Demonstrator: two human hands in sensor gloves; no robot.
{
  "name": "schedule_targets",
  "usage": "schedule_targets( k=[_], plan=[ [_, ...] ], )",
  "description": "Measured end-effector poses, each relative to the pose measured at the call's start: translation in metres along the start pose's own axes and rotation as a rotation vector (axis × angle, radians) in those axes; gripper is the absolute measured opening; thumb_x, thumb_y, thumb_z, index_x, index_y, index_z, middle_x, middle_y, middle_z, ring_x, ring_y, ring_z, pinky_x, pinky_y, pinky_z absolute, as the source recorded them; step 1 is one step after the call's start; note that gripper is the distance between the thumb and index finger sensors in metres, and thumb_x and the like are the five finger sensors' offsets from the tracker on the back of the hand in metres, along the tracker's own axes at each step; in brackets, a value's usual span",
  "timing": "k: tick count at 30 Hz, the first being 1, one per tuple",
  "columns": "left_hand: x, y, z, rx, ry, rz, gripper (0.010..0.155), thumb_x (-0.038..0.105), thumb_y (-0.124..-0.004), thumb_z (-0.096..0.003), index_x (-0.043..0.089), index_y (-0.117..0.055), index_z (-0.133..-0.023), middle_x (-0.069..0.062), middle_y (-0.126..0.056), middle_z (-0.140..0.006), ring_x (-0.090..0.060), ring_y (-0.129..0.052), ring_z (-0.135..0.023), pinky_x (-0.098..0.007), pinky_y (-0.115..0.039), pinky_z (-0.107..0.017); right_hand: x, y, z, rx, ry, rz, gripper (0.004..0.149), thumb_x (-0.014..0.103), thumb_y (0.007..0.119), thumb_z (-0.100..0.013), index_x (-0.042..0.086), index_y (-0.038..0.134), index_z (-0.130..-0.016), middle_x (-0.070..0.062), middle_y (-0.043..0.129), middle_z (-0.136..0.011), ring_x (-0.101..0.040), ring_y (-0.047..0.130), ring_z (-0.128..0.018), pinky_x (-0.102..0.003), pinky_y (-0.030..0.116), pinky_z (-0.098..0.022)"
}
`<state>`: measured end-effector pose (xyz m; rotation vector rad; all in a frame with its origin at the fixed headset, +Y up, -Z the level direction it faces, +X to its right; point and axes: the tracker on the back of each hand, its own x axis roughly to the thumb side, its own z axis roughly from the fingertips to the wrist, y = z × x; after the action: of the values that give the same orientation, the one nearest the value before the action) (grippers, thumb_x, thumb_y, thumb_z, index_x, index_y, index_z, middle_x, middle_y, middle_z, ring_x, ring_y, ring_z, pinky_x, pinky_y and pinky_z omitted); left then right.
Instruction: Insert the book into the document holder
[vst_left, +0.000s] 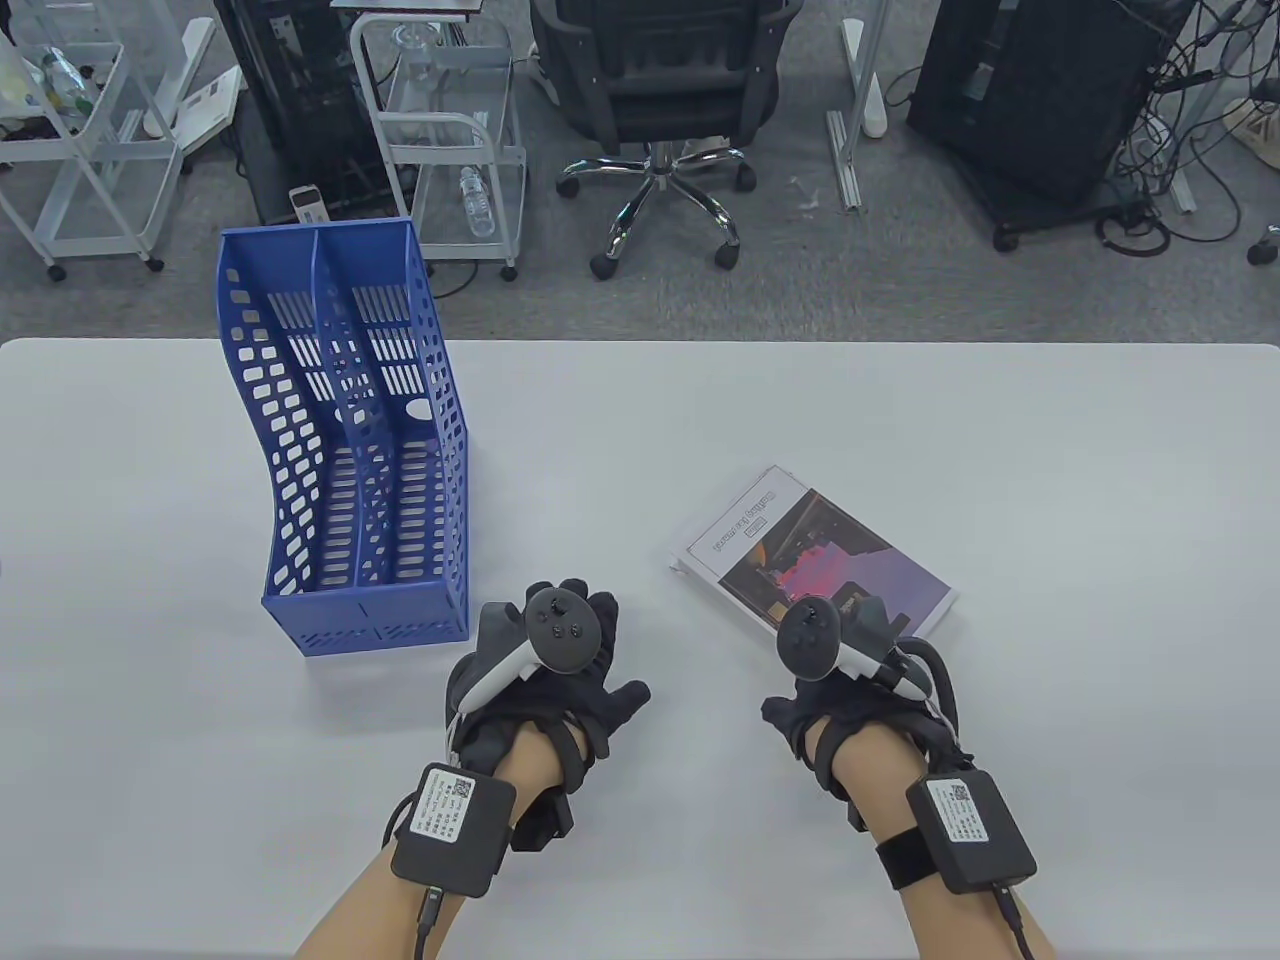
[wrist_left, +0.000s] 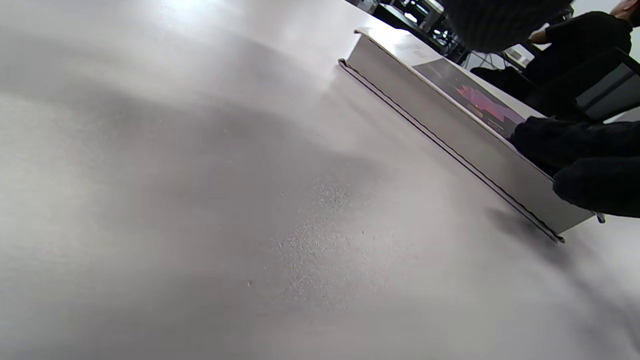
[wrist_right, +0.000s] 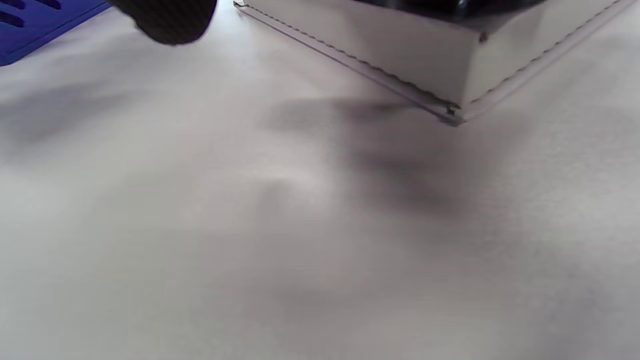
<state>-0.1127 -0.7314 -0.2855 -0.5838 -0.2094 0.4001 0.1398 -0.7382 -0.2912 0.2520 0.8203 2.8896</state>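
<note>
Right hand (vst_left: 850, 680) fingers (wrist_left: 575, 142) seemingly touch book (vst_left: 815, 550) near corner.

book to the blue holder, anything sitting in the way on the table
Only the left hand lies on the table between the book and the document holder; the right hand is at the book's near corner.

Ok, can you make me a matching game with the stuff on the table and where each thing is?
Things:
1. document holder
2. book
3. left hand
4. right hand

Places:
A. fingers on the book's near corner
B. lying flat, right of the middle
C. standing on the table's left
D. on bare table between holder and book

Pairs: 1-C, 2-B, 3-D, 4-A
</note>
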Motion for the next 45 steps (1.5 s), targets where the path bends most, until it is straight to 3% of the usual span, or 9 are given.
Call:
schedule_targets(
  k=[5,7,11,15,18,22,27,40,45],
  plan=[
    [0.011,-0.012,-0.006,-0.063,-0.043,0.005,0.088,0.064,-0.065,-0.0428,0.034,-0.006,-0.100,0.007,0.005,-0.110,-0.024,0.013,-0.103,-0.061,-0.004,-0.070,0.009,-0.006,0.008,0.003,-0.073,-0.011,0.078,0.054,0.068,-0.045,0.001,0.042,-0.096,-0.037,0.039,-0.099,-0.068,0.046,-0.082,-0.074,0.057,-0.052],
    [0.017,-0.014,-0.005,-0.074,-0.069,0.020,0.088,0.064,-0.065,-0.0429,0.034,-0.006,-0.101,0.006,0.005,-0.110,-0.025,0.012,-0.104,-0.061,-0.005,-0.070,-0.001,-0.022,0.014,-0.037,-0.119,-0.147,0.075,0.054,0.067,-0.046,0.002,0.045,-0.096,-0.034,0.046,-0.100,-0.064,0.054,-0.085,-0.073,0.059,-0.053],
    [0.033,-0.020,-0.007,-0.105,-0.096,0.089,0.088,0.064,-0.065,-0.0429,0.034,-0.007,-0.101,0.005,0.001,-0.112,-0.027,0.005,-0.108,-0.062,-0.007,-0.071,-0.049,-0.049,0.020,-0.327,-0.065,-0.277,0.074,0.052,0.068,-0.046,0.002,0.046,-0.097,-0.033,0.045,-0.102,-0.063,0.051,-0.088,-0.074,0.054,-0.055],
    [0.060,-0.033,-0.014,-0.179,-0.080,0.161,0.087,0.065,-0.065,-0.0431,0.033,-0.008,-0.101,0.003,-0.006,-0.114,-0.030,-0.005,-0.111,-0.062,-0.012,-0.072,-0.110,-0.040,0.007,-0.509,0.105,-0.334,0.076,0.050,0.070,-0.045,0.003,0.041,-0.097,-0.031,0.034,-0.103,-0.063,0.033,-0.090,-0.075,0.041,-0.058],
    [0.080,-0.041,-0.027,-0.238,-0.055,0.183,0.088,0.066,-0.064,-0.0431,0.034,-0.006,-0.101,0.004,-0.002,-0.113,-0.030,-0.005,-0.111,-0.063,-0.012,-0.072,-0.139,-0.024,-0.003,-0.414,0.113,-0.472,0.076,0.049,0.071,-0.046,0.006,0.036,-0.098,-0.028,0.022,-0.105,-0.059,0.017,-0.091,-0.076,0.026,-0.059],
    [0.091,-0.053,-0.046,-0.212,0.005,0.125,0.088,0.066,-0.063,-0.0432,0.035,-0.004,-0.100,0.005,0.007,-0.109,-0.031,-0.006,-0.112,-0.063,-0.013,-0.072,-0.140,-0.014,-0.010,-0.291,0.084,-0.549,0.076,0.049,0.070,-0.047,0.006,0.037,-0.099,-0.024,0.022,-0.106,-0.058,0.015,-0.092,-0.076,0.025,-0.059],
    [0.090,-0.067,-0.061,-0.222,0.026,0.132,0.089,0.066,-0.063,-0.0430,0.034,-0.003,-0.099,0.001,0.007,-0.108,-0.030,-0.006,-0.112,-0.062,-0.013,-0.073,-0.125,-0.020,-0.007,-0.282,0.086,-0.479,0.072,0.049,0.071,-0.045,-0.001,0.053,-0.095,-0.031,0.041,-0.103,-0.063,0.042,-0.090,-0.075,0.038,-0.058],
    [0.056,-0.047,-0.071,-0.110,0.110,0.135,0.087,0.065,-0.064,-0.0432,0.035,-0.004,-0.099,0.004,0.000,-0.111,-0.030,-0.008,-0.112,-0.062,-0.013,-0.073,-0.085,-0.023,0.006,-0.073,-0.021,-0.475,0.070,0.051,0.069,-0.046,-0.009,0.071,-0.083,-0.043,0.073,-0.082,-0.067,0.080,-0.068,-0.076,0.065,-0.046],
    [0.050,-0.045,-0.072,-0.101,0.116,0.130,0.087,0.065,-0.064,-0.0432,0.036,-0.004,-0.099,0.004,0.001,-0.111,-0.030,-0.006,-0.111,-0.063,-0.013,-0.072,-0.075,-0.020,0.006,0.000,-0.054,-0.488,0.069,0.051,0.068,-0.047,-0.009,0.073,-0.081,-0.044,0.076,-0.078,-0.066,0.084,-0.065,-0.075,0.067,-0.045]
  ],
)
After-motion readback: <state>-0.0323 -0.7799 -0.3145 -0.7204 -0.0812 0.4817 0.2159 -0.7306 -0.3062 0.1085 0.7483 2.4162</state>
